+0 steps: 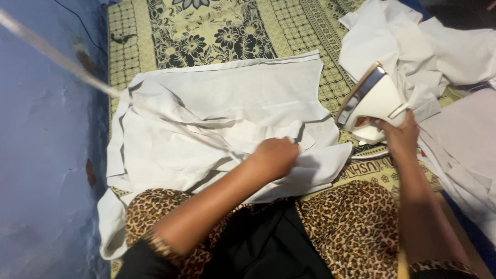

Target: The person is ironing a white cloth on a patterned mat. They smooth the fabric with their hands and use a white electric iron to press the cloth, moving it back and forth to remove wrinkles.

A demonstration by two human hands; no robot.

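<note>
Now the left hand (276,155) pinches the white garment (222,119), spread lengthwise nine-to-three across the patterned mat (206,31); right hand (400,135) grips the tilted iron (373,101) at three o'clock, just beside.

A white garment (222,119) spreads flat across most of the patterned mat (206,31), leaving open room above it for a hand to sweep from the blue wall (46,155) toward the middle. The wall closes off the left side, and a pale cord (57,57) slants across it down to the garment's left edge. The left hand (276,155) presses on the cloth near its lower right corner. Just beside that corner, the right hand (400,137) holds a white iron (372,101) tipped up, blocking the way rightward. Behind the iron a heap of white clothes (413,46) fills the upper right. The far strip of mat lies bare.
</note>
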